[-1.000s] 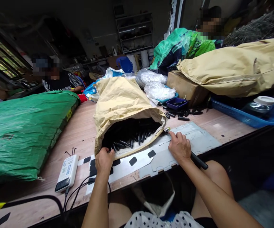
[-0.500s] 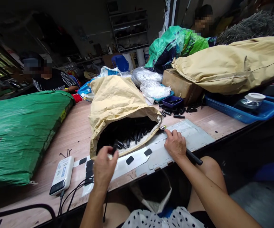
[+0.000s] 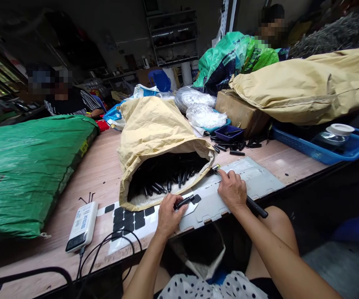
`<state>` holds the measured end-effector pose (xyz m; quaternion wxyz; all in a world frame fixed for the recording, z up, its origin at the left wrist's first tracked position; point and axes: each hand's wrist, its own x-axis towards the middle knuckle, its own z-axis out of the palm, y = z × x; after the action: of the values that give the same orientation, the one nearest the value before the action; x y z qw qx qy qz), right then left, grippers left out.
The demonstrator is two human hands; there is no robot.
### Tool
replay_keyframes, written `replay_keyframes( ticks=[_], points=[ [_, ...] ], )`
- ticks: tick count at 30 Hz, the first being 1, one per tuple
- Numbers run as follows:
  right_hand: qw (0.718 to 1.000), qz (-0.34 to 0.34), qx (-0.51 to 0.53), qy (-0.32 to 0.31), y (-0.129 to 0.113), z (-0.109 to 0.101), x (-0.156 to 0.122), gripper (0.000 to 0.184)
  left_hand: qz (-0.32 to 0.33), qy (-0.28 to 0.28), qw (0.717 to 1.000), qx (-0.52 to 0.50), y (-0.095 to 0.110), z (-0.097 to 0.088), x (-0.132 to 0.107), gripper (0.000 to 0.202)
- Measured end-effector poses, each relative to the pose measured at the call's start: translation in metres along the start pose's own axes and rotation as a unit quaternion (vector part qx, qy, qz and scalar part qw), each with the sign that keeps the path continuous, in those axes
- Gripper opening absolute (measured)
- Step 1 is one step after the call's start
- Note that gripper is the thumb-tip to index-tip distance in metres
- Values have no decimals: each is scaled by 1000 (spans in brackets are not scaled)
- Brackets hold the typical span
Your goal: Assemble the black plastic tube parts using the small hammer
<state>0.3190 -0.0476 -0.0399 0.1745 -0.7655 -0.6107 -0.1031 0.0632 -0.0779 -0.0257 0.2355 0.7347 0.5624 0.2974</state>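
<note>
One black tube (image 3: pixel 184 202) out, pinched in left hand (image 3: pixel 168 215) in front of beige sack (image 3: pixel 154 128); many similar pieces (image 3: pixel 169 185) left inside sack, loose pieces (image 3: pixel 237 153) on desk (image 3: pixel 103 160) to its right; right hand (image 3: pixel 233 190), right of sack mouth, grips black-handled tool (image 3: pixel 257 207)

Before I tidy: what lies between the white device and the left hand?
In the head view, a white sheet bearing black patches lies between the device and left hand; dark cables loop over it.

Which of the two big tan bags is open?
The middle bag near the left hand: its mouth gapes, showing black tubes inside. The bag on the right shows no opening.
</note>
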Motion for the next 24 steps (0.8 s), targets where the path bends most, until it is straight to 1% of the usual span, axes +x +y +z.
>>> replay_keyframes(
  ticks=[3, 6, 8, 10, 12, 13, 15, 16, 18, 19, 24],
  points=[
    [999, 7, 26, -19, 4, -4, 4, 40, -3, -3, 1000, -5, 0, 0, 1, 12],
    [993, 39, 104, -43, 10, -11, 8, 42, -3, -2, 1000, -12, -1, 0, 1, 12],
    [981, 66, 180, -31, 12, -19, 6, 42, -5, -1, 1000, -19, -2, 1, 1, 13],
    [962, 66, 264, -2, 8, -28, -3, 41, -10, -2, 1000, -26, -2, 1, 1, 12],
    [939, 23, 344, 9, -3, -37, -18, 40, -16, -3, 999, -32, -3, 1, 1, 12],
    [927, -11, 375, 0, -10, -41, -27, 39, -19, -3, 999, -35, -3, 1, 1, 13],
    [910, -75, 405, -46, -25, -48, -46, 38, -21, -3, 999, -41, -4, 2, 1, 14],
    [906, -97, 405, -73, -33, -50, -55, 39, -20, -1, 999, -44, -4, 3, 1, 15],
    [907, -118, 392, -102, -46, -53, -69, 40, -18, 1, 999, -47, -5, 4, 2, 16],
    [909, -123, 383, -106, -51, -54, -73, 41, -17, 1, 999, -45, -5, 4, 2, 16],
    [918, -158, 355, -75, -64, -54, -83, 44, -12, -3, 1000, -29, -5, 4, 2, 9]
  ],
)
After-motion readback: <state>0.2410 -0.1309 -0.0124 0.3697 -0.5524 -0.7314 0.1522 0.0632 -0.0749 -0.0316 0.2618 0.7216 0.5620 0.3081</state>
